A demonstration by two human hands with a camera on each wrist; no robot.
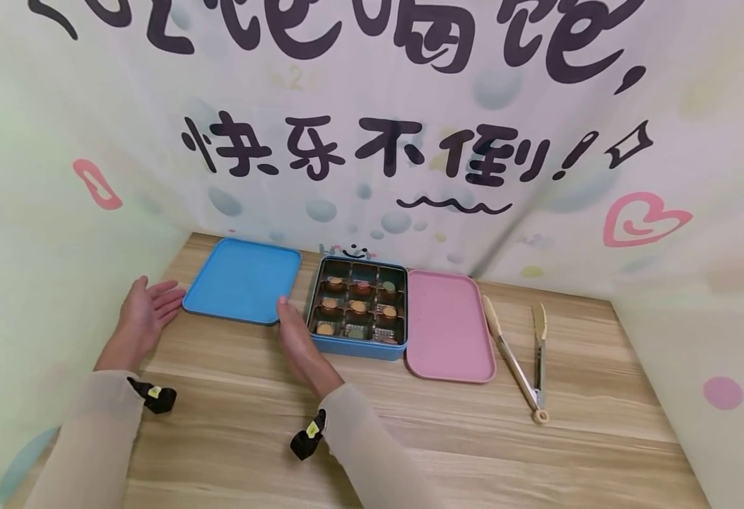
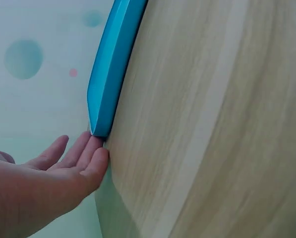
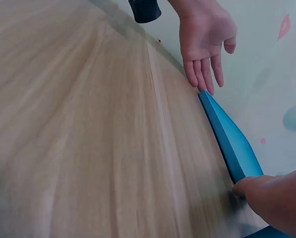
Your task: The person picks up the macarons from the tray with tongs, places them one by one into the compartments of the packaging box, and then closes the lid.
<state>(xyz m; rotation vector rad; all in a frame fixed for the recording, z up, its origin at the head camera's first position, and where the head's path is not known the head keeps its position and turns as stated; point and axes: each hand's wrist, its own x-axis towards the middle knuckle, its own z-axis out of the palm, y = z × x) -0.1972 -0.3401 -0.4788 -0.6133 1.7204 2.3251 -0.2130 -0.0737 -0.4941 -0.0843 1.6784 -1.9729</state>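
Note:
A flat blue lid [image 1: 242, 280] lies on the wood-grain table at the left, its raised rim upward. My left hand [image 1: 142, 318] has its fingers extended, palm turned inward, with the fingertips at the lid's near left corner. The left wrist view shows those fingers [image 2: 83, 151] meeting the blue edge [image 2: 110, 89]. My right hand [image 1: 299, 344] is at the lid's near right corner, its thumb touching the rim; its other fingers are mostly hidden. Beside that hand stands an uncovered blue tin [image 1: 362, 346], holding several small round treats in a dark divided insert.
Right of the tin lies a pink tray [image 1: 451, 326], close against it. Spread metal tongs with beige tips [image 1: 523, 367] lie farther right. A printed cloth wall [image 1: 359, 191] rises behind the table [image 1: 537, 466], and pale walls stand at both sides.

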